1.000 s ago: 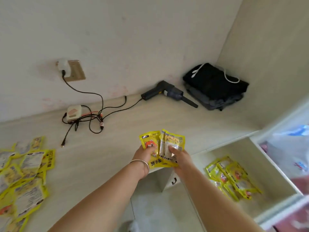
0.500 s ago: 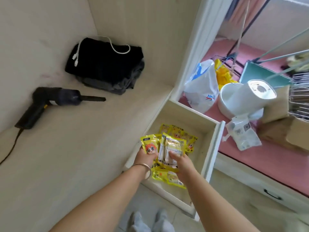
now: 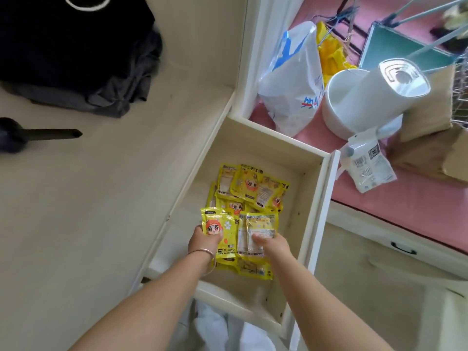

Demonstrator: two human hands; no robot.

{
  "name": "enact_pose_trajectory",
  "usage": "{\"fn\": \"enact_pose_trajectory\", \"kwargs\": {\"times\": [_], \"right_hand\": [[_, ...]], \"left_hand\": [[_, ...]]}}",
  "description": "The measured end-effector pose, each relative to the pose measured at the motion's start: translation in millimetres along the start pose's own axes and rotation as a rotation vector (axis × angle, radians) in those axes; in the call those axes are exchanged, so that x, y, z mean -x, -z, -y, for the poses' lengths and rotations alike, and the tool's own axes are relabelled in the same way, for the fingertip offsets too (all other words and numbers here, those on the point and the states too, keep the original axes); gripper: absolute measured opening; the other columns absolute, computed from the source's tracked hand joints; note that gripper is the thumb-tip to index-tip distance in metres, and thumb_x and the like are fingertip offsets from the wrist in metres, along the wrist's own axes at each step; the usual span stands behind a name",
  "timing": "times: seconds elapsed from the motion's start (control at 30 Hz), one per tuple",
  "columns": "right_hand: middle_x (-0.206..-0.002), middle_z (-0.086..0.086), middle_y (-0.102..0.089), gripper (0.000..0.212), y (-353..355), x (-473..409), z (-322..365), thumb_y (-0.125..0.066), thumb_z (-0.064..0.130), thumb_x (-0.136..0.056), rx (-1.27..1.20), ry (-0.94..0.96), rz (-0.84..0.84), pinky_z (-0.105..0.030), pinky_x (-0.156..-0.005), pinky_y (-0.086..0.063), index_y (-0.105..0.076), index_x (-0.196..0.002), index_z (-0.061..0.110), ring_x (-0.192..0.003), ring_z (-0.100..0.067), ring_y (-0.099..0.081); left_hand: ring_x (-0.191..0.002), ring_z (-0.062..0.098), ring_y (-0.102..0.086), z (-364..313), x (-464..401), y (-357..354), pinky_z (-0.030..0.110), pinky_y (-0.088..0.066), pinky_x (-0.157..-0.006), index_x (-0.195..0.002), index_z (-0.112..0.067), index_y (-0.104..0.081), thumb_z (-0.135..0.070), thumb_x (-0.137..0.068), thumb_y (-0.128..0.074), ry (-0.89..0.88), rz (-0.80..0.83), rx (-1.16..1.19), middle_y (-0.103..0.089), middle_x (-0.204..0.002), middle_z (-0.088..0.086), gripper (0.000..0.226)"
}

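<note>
My left hand [image 3: 203,240], with a bangle at the wrist, grips a yellow hand-warmer packet [image 3: 219,228] printed with a cartoon face. My right hand [image 3: 272,245] pinches a second yellow packet [image 3: 257,230] with its back side up. Both packets are held side by side above the open white drawer [image 3: 317,196]. Several more yellow packets [image 3: 249,187] lie in a loose pile on the drawer floor, some under my hands.
A pale wooden platform [image 3: 88,211] lies to the left, with a folded black garment [image 3: 76,54] and the nozzle of a black handheld tool [image 3: 48,135]. Right of the drawer are a white plastic bag [image 3: 295,79], a white appliance [image 3: 367,97] and cardboard on a pink surface.
The view has swung right and down from the wall and platform to the drawer. Both hands have carried the two packets from over the platform edge to above the drawer's pile.
</note>
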State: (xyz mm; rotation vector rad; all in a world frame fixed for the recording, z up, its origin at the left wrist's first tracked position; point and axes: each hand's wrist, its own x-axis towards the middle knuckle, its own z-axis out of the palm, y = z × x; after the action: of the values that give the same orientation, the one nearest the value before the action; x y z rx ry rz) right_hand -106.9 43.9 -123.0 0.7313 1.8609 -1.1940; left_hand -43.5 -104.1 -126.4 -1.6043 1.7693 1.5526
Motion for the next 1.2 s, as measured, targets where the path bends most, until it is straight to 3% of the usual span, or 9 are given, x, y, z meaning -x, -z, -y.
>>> {"fn": "enact_pose_trajectory", "kwargs": {"times": [0.13, 0.27, 0.43, 0.57, 0.7, 0.97, 1.03, 1.1, 1.2], "right_hand": [[-0.098, -0.005, -0.067, 0.032, -7.0, -16.6, -4.1, -0.069, 0.016, -0.083, 0.108, 0.017, -0.022, -0.033, -0.082, -0.051, -0.062, -0.113, 0.008, -0.091, -0.024, -0.063], [-0.090, 0.000, -0.068, 0.021, -10.9, -23.0, -9.5, -0.066, 0.015, -0.084, 0.174, -0.003, -0.074, -0.022, -0.053, -0.041, -0.064, -0.105, 0.013, -0.073, -0.014, -0.059], [-0.112, -0.005, -0.063, 0.059, -15.2, -21.2, -10.3, -0.061, 0.004, -0.080, 0.328, 0.033, -0.166, -0.024, -0.051, -0.041, -0.043, -0.135, 0.017, -0.075, -0.016, -0.056], [-0.118, -0.010, -0.061, 0.070, -17.8, -9.2, -6.4, -0.049, -0.007, -0.080, 0.348, 0.063, -0.213, -0.036, -0.073, -0.053, -0.032, -0.143, 0.020, -0.100, -0.030, -0.061], [-0.136, -0.009, -0.046, 0.062, -17.3, 15.1, 1.2, -0.052, -0.003, -0.080, 0.516, 0.142, -0.251, -0.042, -0.100, -0.045, -0.040, -0.138, 0.017, -0.123, -0.029, -0.045], [-0.135, -0.004, -0.048, 0.046, -49.9, 92.7, 46.7, -0.055, 0.017, -0.084, 0.696, 0.497, -0.011, -0.034, -0.101, -0.039, -0.049, -0.129, 0.020, -0.125, -0.022, -0.044], [-0.129, -0.004, -0.054, 0.045, -57.9, 111.9, 59.5, -0.055, 0.017, -0.084, 0.662, 0.553, 0.055, -0.035, -0.095, -0.046, -0.050, -0.128, 0.019, -0.118, -0.023, -0.052], [-0.107, -0.001, -0.062, 0.042, -66.5, 133.0, 68.4, -0.054, 0.016, -0.084, 0.629, 0.588, 0.137, -0.027, -0.073, -0.051, -0.051, -0.126, 0.018, -0.095, -0.019, -0.060], [-0.082, 0.009, -0.058, 0.038, -83.4, 165.8, 70.9, -0.054, 0.018, -0.086, 0.676, 0.683, 0.265, -0.020, -0.054, -0.036, -0.052, -0.124, 0.019, -0.072, -0.010, -0.053]], "left_hand": [[-0.103, 0.031, -0.060, 7.4, -16.6, -6.1, 0.033, -0.045, -0.086, -0.113, -0.008, -0.056, -0.024, -0.083, -0.064, 0.005, -0.010, -0.120, -0.065, -0.113, 0.014, 0.035], [-0.107, 0.032, -0.059, 13.4, -26.6, -3.8, 0.033, -0.045, -0.088, -0.113, -0.007, -0.060, -0.026, -0.087, -0.061, -0.017, -0.029, -0.253, -0.065, -0.116, 0.014, 0.033], [-0.107, 0.029, -0.060, 16.7, -27.6, 0.8, 0.030, -0.046, -0.086, -0.115, -0.020, -0.057, -0.025, -0.082, -0.063, -0.034, -0.054, -0.341, -0.066, -0.115, 0.006, 0.034], [-0.116, 0.026, -0.056, 17.2, -20.3, 6.6, 0.032, -0.044, -0.097, -0.128, -0.020, -0.049, -0.024, -0.078, -0.068, -0.022, 0.027, -0.339, -0.061, -0.127, 0.005, 0.054], [-0.120, 0.026, -0.052, 7.8, -3.8, 17.9, 0.033, -0.042, -0.097, -0.132, -0.018, -0.045, -0.026, -0.079, -0.068, -0.044, 0.012, -0.347, -0.052, -0.134, 0.007, 0.058], [-0.075, 0.006, -0.060, -21.1, 57.8, 48.2, 0.015, -0.044, -0.064, -0.107, -0.024, -0.063, -0.020, -0.081, -0.061, -0.275, -0.017, -0.104, -0.066, -0.094, -0.008, 0.027], [-0.079, 0.008, -0.064, -25.9, 78.3, 61.8, 0.015, -0.047, -0.069, -0.103, -0.025, -0.065, -0.018, -0.084, -0.060, -0.378, -0.047, -0.098, -0.071, -0.100, -0.004, 0.021], [-0.091, 0.013, -0.065, -25.1, 100.2, 80.5, 0.019, -0.048, -0.082, -0.103, -0.022, -0.066, -0.015, -0.085, -0.059, -0.445, -0.095, -0.096, -0.071, -0.103, -0.001, 0.020], [-0.090, 0.012, -0.064, -14.5, 130.2, 118.1, 0.021, -0.049, -0.085, -0.102, -0.025, -0.066, -0.014, -0.087, -0.057, -0.469, -0.206, -0.040, -0.069, -0.100, -0.005, 0.021]]}}
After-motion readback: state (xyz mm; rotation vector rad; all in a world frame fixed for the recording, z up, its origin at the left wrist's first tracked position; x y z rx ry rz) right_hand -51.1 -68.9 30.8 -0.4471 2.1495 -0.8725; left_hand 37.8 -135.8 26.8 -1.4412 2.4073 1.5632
